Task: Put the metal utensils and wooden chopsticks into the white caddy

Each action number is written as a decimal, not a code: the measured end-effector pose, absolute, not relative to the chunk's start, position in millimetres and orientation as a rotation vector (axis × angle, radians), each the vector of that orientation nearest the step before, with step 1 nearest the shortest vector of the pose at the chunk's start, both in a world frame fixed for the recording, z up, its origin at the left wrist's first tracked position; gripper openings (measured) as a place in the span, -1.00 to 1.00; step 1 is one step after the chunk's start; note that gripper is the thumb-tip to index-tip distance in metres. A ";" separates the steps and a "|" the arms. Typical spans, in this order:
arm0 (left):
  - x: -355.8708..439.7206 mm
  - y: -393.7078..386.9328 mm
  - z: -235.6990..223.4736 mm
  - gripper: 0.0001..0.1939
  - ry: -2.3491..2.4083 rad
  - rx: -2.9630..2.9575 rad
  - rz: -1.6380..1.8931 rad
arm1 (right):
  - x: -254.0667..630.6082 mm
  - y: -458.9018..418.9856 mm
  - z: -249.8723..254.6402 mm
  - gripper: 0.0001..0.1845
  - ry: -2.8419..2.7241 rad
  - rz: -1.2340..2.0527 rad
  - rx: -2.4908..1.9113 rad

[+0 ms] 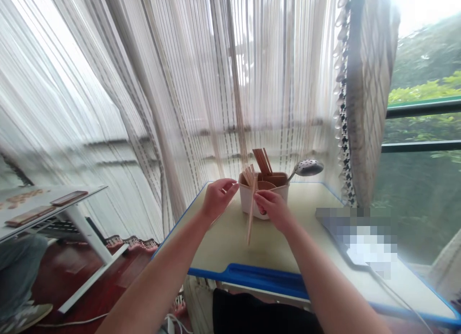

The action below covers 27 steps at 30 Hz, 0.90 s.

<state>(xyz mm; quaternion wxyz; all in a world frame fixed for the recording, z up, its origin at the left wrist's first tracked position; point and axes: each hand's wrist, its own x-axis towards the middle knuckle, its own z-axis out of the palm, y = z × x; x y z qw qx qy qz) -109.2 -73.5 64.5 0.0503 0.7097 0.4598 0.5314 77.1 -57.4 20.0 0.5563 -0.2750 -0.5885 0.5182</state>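
Observation:
My right hand (272, 205) pinches light wooden chopsticks (250, 223) upright at the front of a white utensil holder (246, 199). Their lower ends hang in front of its wall, over the table. My left hand (218, 198) is at the holder's left edge, thumb and fingertips drawn together; whether anything thin is between them is hidden. A thin pale stick shows partly below that hand. In the holder's brown-lined compartments stand pale chopsticks (248, 173), darker brown chopsticks (262, 161) and a slotted metal ladle (309, 167), which leans out to the right.
The cream table (223, 247) has a blue edge with a recessed blue tray (266, 278) in front. A blurred-out device with a cable lies at right. Sheer curtains (194, 84) hang behind. At left, another table (82, 195) holds brown trays; a person's leg (21, 262) shows beneath.

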 end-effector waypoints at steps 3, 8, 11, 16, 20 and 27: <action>-98.8 -68.8 78.2 -0.64 1.256 2.116 1.451 | 75.5 -62.9 22.4 -0.65 -1.500 1.219 -0.660; -87.8 -61.3 76.4 -0.70 1.058 1.963 1.375 | 71.6 -68.0 24.4 -0.63 -1.506 1.212 -0.673; -83.3 -57.1 79.0 -0.74 1.070 1.952 1.391 | 70.1 -64.7 19.9 -0.62 -1.511 1.205 -0.680; -69.3 -45.2 107.2 -0.76 1.156 1.964 1.643 | 74.3 -55.5 10.9 -0.61 -1.604 1.109 -0.757; -56.9 -33.7 140.0 -0.76 1.188 1.965 1.903 | 86.4 -54.5 13.2 -0.71 -1.677 0.582 -0.846; -56.7 -27.6 155.7 -0.76 1.101 1.621 2.315 | 93.3 -48.8 8.9 -0.78 -1.587 -0.158 -0.971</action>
